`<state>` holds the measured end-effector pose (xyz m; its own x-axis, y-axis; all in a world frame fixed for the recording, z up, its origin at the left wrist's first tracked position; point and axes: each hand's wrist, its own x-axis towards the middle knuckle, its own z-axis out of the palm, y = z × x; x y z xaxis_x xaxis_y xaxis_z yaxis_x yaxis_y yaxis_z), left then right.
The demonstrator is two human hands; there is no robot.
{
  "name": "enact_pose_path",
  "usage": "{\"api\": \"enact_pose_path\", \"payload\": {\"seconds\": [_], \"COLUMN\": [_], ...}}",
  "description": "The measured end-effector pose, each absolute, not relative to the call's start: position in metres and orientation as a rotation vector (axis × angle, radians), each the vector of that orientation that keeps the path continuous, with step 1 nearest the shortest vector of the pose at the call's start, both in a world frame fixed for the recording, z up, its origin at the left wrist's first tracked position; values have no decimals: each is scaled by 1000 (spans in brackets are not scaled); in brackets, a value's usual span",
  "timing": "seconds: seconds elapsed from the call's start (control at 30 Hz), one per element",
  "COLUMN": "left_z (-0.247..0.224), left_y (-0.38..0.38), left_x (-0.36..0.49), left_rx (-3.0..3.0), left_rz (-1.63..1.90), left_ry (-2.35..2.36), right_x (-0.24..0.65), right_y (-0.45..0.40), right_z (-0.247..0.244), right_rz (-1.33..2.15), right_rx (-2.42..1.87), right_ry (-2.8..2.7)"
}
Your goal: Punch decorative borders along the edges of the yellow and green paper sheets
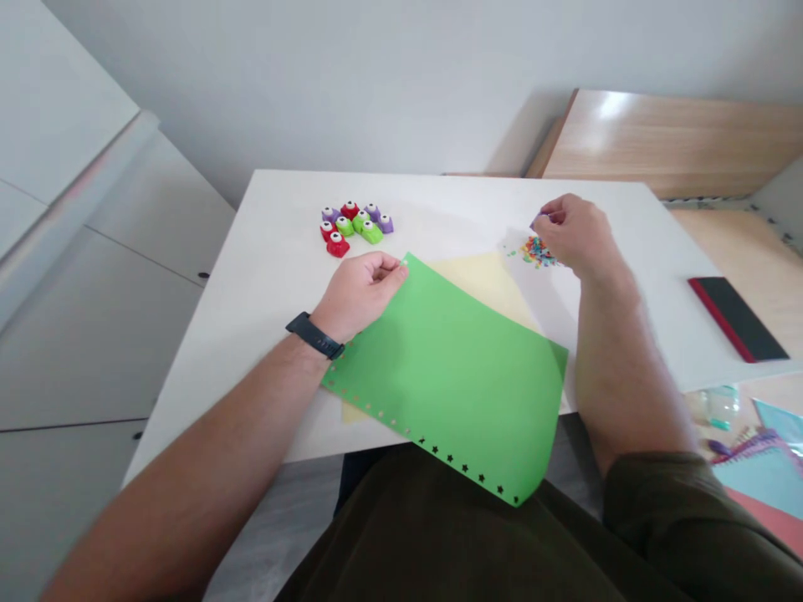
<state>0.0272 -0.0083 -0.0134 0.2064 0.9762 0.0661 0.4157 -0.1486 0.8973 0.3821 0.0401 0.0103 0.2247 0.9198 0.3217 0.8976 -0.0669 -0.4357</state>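
Observation:
My left hand [367, 288], with a dark band on the wrist, pinches the top corner of a green sheet [464, 368]. Star-shaped holes run along the sheet's near edge, and more holes show by my left wrist. Beneath it lies a pale yellow sheet [495, 280]. My right hand [574, 234] is closed around a small purple thing, mostly hidden by the fingers, above a pile of colourful paper bits [538, 251]. Several small red, green and purple punches [344, 226] with white, eye-like tops stand together beyond my left hand.
The white table [276, 242] meets a grey wall at the back. A black and red notebook-like object [737, 318] lies at its right side. Beyond are a wooden board [665, 138], a clear container [721, 405] and coloured sheets [762, 477]. White cabinets stand at the left.

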Motion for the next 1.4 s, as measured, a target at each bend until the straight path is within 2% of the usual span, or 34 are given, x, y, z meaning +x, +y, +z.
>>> {"api": "enact_pose_path", "payload": {"seconds": [0.73, 1.1, 1.4], "left_z": [-18, -17, -15], "left_y": [-5, -9, -11], "left_x": [23, 24, 26], "left_rx": [1682, 1742, 1776], "left_rz": [883, 819, 817], "left_ry": [1385, 1331, 1327], "right_x": [374, 290, 210], "right_y": [41, 36, 58], "right_z": [4, -5, -1], "right_rz": [191, 418, 434], "right_rx": [-1984, -1627, -1435], "right_ry": [-1768, -2133, -2319]}}
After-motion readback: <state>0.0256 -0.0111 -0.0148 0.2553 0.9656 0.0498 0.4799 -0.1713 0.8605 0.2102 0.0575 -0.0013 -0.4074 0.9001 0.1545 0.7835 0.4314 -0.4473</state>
